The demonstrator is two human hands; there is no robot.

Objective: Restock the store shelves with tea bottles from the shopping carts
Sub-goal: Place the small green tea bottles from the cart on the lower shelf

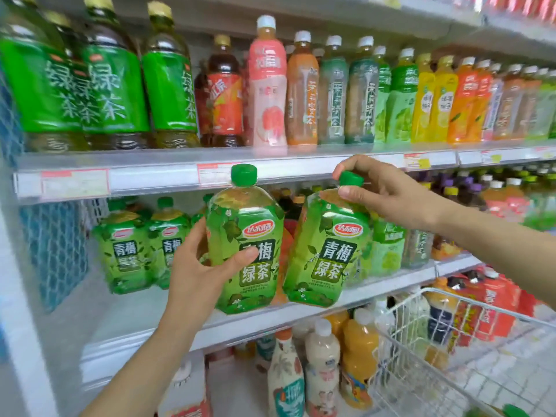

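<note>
Tea bottles were in both my hands, one in each. The left tea bottle (pixel 245 245), a squat clear plastic one with a green screw cap and a green leaf-printed label, stood upright in front of the white middle shelf (pixel 135 311). My left hand (pixel 204 269) gripped its body from the left side, thumb across the label and fingers curled round behind. The right tea bottle (pixel 325 251), of the same make, hung just beside it and leaned with its top to the right. My right hand (pixel 391 191) pinched it at the green cap and neck from above. Its base was at the shelf's front edge (whether it touched the edge I could not tell). Further back on the left of that shelf stood two matching green-labelled shelf bottles (pixel 123 251), side by side. On the white upper shelf (pixel 150 176) were tall green-labelled bottles with gold caps (pixel 102 85) at the left and a row of pink, orange, pale green and yellow drink bottles (pixel 331 94) running to the right. A white wire shopping cart (pixel 433 291) stood at my lower right, near the shelving. Below the middle shelf were cream and orange bottles with white caps (pixel 322 356).
</note>
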